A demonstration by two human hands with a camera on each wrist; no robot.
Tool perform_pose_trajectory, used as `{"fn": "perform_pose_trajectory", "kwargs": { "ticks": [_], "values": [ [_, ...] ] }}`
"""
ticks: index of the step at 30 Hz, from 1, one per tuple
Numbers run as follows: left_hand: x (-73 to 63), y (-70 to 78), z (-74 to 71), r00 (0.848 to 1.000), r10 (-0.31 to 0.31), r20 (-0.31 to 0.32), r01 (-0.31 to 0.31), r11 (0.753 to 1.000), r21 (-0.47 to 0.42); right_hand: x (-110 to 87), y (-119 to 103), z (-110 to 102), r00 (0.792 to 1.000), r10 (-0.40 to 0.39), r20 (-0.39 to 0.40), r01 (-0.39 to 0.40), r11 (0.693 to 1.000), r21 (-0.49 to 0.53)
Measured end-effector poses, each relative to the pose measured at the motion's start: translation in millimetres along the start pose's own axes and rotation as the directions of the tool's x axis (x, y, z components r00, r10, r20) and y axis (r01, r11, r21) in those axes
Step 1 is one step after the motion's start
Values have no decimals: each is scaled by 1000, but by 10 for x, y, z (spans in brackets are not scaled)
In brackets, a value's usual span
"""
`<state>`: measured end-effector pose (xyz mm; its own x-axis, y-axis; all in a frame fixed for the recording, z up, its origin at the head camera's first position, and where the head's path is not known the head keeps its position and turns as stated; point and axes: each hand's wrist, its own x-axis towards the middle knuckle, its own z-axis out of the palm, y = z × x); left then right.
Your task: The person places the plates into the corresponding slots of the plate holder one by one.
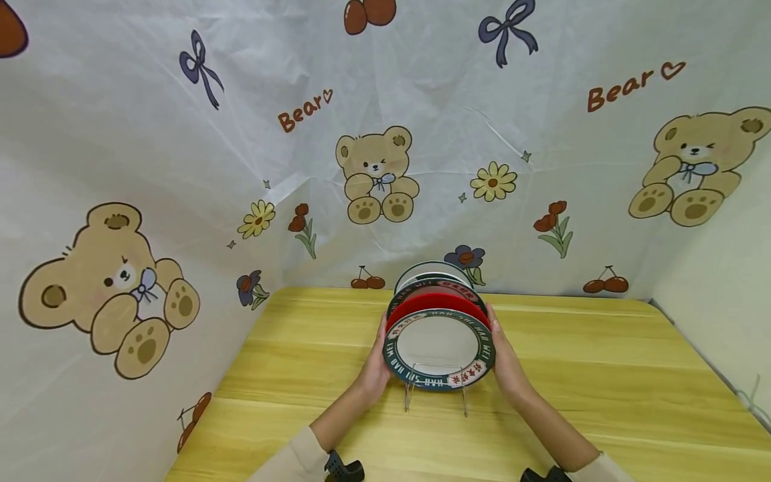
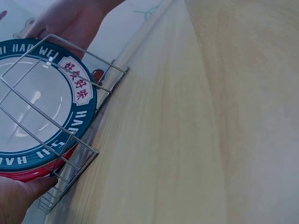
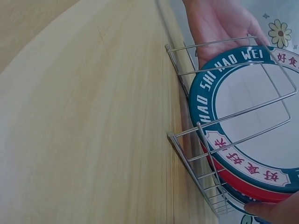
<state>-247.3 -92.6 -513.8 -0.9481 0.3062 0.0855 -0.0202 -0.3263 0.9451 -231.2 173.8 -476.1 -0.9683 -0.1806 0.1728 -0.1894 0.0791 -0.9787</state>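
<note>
A wire dish rack (image 1: 465,399) stands on the wooden table with several plates upright in it. Foremost is a white plate (image 1: 438,343) with a green lettered rim. Behind it show a red plate (image 1: 435,299), a dark-rimmed one and a paler one (image 1: 430,269) at the back. My left hand (image 1: 376,365) lies along the plates' left edges. On the other side my right hand (image 1: 507,361) rests against their right edges, fingers extended. In the left wrist view the left thumb (image 2: 41,185) is close by the rack's wires. The plates hide part of both hands' fingers.
A pale cloth (image 1: 458,87) printed with bears, bows and flowers hangs behind the table (image 1: 602,375) and along its left side. A plain pale wall (image 1: 723,288) borders the right, with a thin cord (image 1: 751,402) near the table's edge. Dark wrist straps (image 1: 345,468) show at the bottom.
</note>
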Motion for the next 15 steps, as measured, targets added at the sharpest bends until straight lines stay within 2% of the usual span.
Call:
{"fn": "perform_pose_trajectory", "kwargs": {
  "ticks": [4,8,12,15],
  "values": [
    [2,1,2,1000,2,3,-2,1000,4,-3,-7,-3,1000,-6,-8,6,1000,-21],
    [22,29,-59,1000,2,16,-3,999,38,22,-24,-13,1000,-8,-11,8,999,-31],
    [59,95,-199,999,-13,30,9,989,150,45,-56,-72,1000,14,-6,-15,1000,-26],
    [104,197,-349,999,15,32,-23,962,271,70,-109,-168,1000,16,-7,-16,999,-27]
  ]
}}
